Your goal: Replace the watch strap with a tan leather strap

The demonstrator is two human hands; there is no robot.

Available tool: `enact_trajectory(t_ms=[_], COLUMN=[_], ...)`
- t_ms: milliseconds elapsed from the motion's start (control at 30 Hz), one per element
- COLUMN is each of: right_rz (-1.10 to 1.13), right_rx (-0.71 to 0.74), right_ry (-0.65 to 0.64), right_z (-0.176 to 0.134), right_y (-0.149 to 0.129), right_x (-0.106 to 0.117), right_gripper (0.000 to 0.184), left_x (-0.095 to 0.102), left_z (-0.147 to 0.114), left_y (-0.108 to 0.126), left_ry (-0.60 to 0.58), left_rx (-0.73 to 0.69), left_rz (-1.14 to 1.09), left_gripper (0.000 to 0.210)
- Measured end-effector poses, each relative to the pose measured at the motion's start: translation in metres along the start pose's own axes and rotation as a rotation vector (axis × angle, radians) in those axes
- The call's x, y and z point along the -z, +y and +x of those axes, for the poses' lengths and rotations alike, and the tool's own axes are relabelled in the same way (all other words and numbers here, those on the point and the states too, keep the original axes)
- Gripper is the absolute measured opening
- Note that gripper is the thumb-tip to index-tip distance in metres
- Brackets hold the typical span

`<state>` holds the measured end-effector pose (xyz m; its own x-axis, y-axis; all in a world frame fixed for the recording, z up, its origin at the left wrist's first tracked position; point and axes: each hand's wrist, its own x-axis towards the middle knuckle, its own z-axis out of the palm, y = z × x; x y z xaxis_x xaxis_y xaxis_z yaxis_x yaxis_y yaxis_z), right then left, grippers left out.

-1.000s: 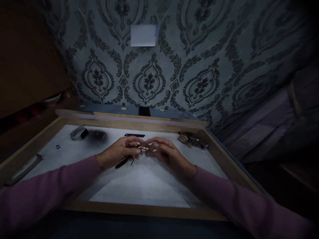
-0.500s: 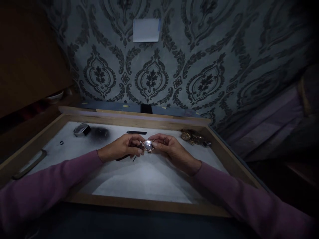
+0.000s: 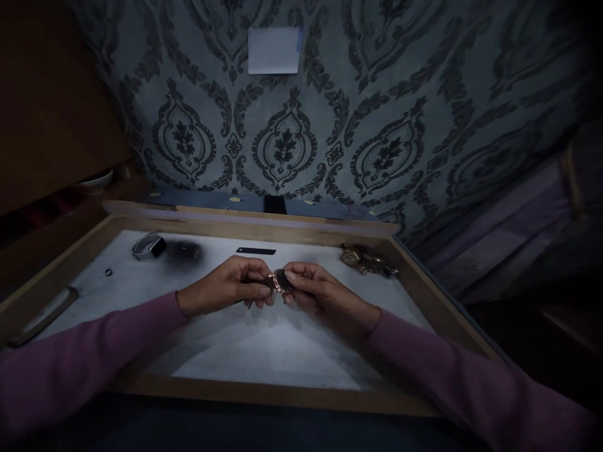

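Observation:
Between both hands, above the white-lined tray, is a wristwatch (image 3: 281, 282) with a rose-gold-coloured case, its round face looking dark. My left hand (image 3: 240, 281) is closed on the watch's left side, where a dark strap seems to run under the fingers. On the other side my right hand (image 3: 318, 289) grips the case edge, thumb on top. A thin dark stick-like piece (image 3: 250, 306) shows just below the left fingers; I cannot tell whether it is held. Much of the strap is hidden by the fingers.
A wooden-rimmed tray (image 3: 264, 384) surrounds the hands. Inside lie a silver-banded watch (image 3: 149, 247), a small black ring (image 3: 108, 272), a curved strap-like piece (image 3: 47, 317), a flat black strip (image 3: 255, 251) and a pile of gold-coloured watches (image 3: 367, 258). A white card (image 3: 274, 50) is on the patterned wall.
The watch has been tilted in my hands: its round face shone brightly before and now looks dark. Both hands stay closed on it. The view has shifted slightly.

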<state>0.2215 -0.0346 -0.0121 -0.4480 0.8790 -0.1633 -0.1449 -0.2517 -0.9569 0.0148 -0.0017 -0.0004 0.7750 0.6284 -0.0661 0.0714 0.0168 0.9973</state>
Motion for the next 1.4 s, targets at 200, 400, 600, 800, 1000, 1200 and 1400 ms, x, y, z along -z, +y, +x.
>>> enact_trajectory(t_ms=[200, 400, 600, 800, 1000, 1200, 1400], right_rz=[0.061, 0.136, 0.137, 0.088, -0.167, -0.428, -0.516], right_rx=[-0.008, 0.025, 0.094, 0.166, 0.267, 0.421, 0.46], right_ry=[-0.025, 0.0, 0.106, 0.137, 0.111, 0.162, 0.162], right_z=[-0.002, -0.002, -0.001, 0.002, 0.0, -0.006, -0.008], right_y=[-0.002, -0.004, -0.001, 0.007, 0.014, 0.017, 0.019], right_x=[-0.002, -0.001, 0.001, -0.001, -0.006, -0.008, -0.012], right_gripper=[0.033, 0.033, 0.034, 0.037, 0.034, 0.022, 0.016], left_x=[-0.001, -0.003, -0.005, -0.016, -0.02, -0.022, -0.022], left_z=[-0.002, 0.0, -0.006, -0.005, -0.001, 0.004, 0.009], left_y=[0.005, 0.0, 0.0, 0.0, -0.01, -0.013, -0.014], left_ry=[-0.026, 0.143, 0.516, 0.359, 0.366, 0.358, 0.374], left_rx=[-0.033, -0.21, -0.384, -0.282, -0.276, -0.193, -0.023], left_rz=[0.001, 0.253, 0.621, 0.517, 0.406, 0.158, -0.133], left_gripper=[0.017, 0.013, 0.015, 0.02, 0.017, 0.02, 0.031])
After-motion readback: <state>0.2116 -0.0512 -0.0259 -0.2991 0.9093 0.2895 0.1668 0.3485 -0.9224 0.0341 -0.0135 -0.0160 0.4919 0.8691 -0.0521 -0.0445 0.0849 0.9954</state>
